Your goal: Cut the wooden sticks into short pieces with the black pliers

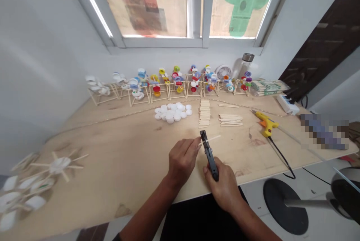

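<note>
My left hand [184, 158] is closed, pinching one end of a thin wooden stick [216, 137]. The stick passes across the jaws of a dark pliers-like hand tool [209, 156], and its free end sticks out to the right. Around the tool's handles my right hand [225, 184] is wrapped. Whether the jaws are biting into the stick I cannot tell. Just beyond the hands lie a stack of short wooden sticks [204, 113], a smaller bunch of sticks [230, 120] and a heap of white bottle caps [173, 112].
A yellow glue gun [266, 122] lies at right with its cord trailing off the edge. Several stick frames with coloured cap wheels [178, 83] line the back. White cap-and-stick wheels [60, 166] lie at left. A bag of sticks [270, 87] sits near a power strip [287, 104].
</note>
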